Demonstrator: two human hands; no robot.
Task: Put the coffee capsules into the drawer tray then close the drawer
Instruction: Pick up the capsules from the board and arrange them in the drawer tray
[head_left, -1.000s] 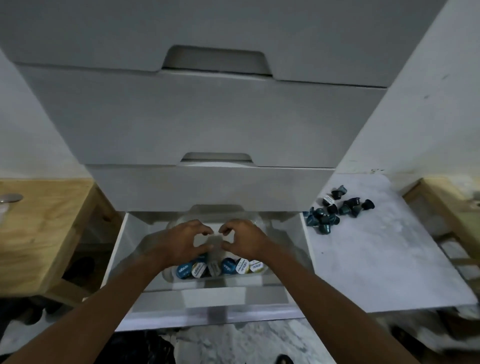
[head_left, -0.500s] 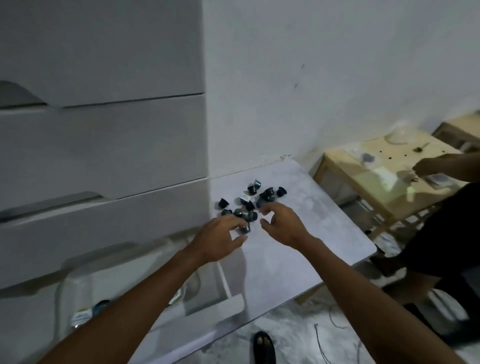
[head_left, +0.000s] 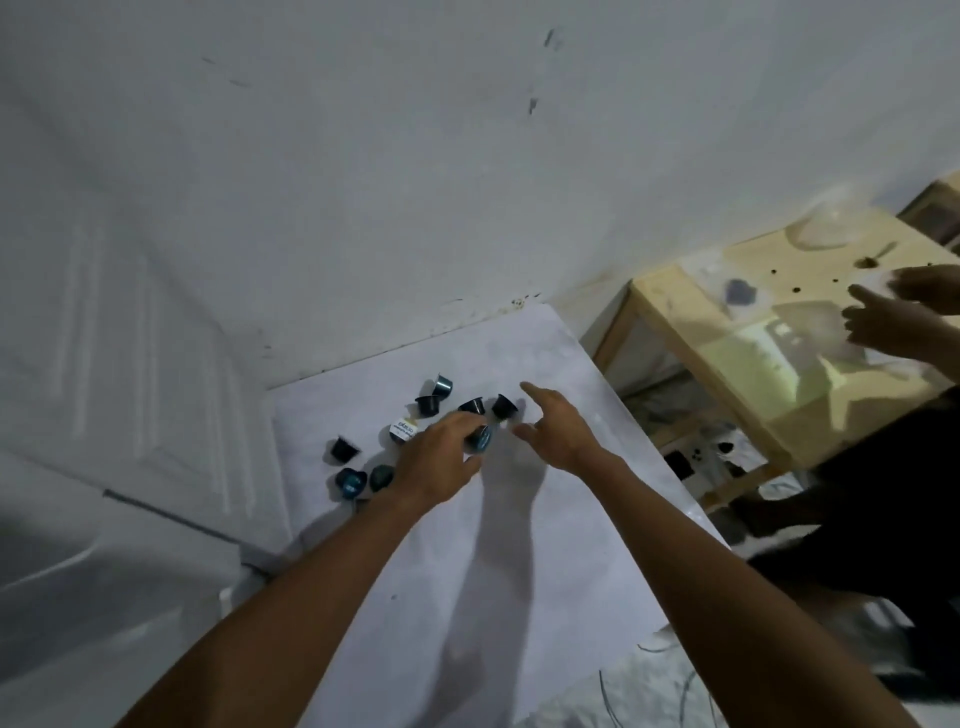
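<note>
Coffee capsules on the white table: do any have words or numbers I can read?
White-lidded capsule: dark print on its lid, too blurred to read.
Other capsules, such as the blue one: no readable text.
Nothing else in view shows legible words or numbers.

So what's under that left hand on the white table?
A blue capsule peeks out at the left hand's fingertips, and a white-lidded capsule shows beside it. Anything beneath the palm is covered.

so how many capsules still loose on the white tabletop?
9 visible: four at the far edge, a white-lidded one, one left, two nearest, one at the left hand's fingertips. That hand may hide more.
</note>
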